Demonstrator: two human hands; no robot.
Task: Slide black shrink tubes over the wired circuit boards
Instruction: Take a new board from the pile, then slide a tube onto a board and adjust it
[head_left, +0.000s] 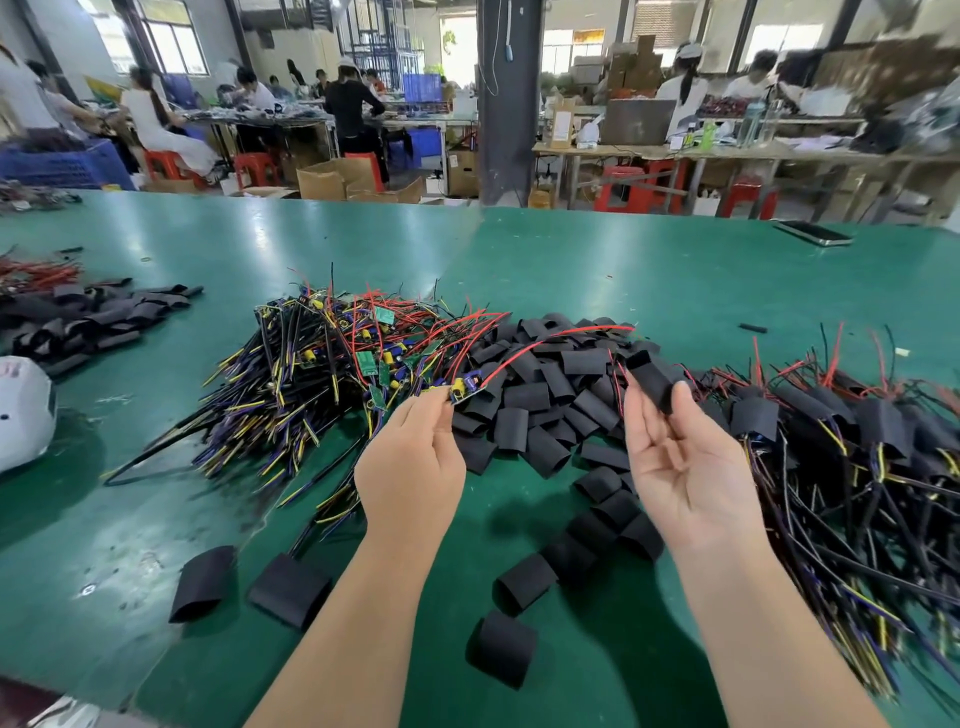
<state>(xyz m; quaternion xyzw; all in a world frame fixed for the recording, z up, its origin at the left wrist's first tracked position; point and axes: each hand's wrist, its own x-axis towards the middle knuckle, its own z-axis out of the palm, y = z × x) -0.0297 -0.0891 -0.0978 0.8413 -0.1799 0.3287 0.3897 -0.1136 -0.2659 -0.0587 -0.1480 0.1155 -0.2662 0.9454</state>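
My left hand (415, 462) pinches a small wired circuit board (466, 389) by its near end; its red wires arc up and to the right. My right hand (685, 457) holds a black shrink tube (650, 379) between thumb and fingertips, palm up, open end facing up. Board and tube are apart, with a gap between them. Behind the hands lies a heap of loose black tubes (545, 405). A tangle of bare wired boards (322, 374) sits to the left. A pile of sleeved boards (852, 457) spreads to the right.
Scattered tubes (291, 587) lie on the green table (623, 270) near the front edge. Another pile of black tubes (88, 322) and a white object (23, 410) are at the left. A flat device (813, 233) rests at the far right. People work at benches beyond.
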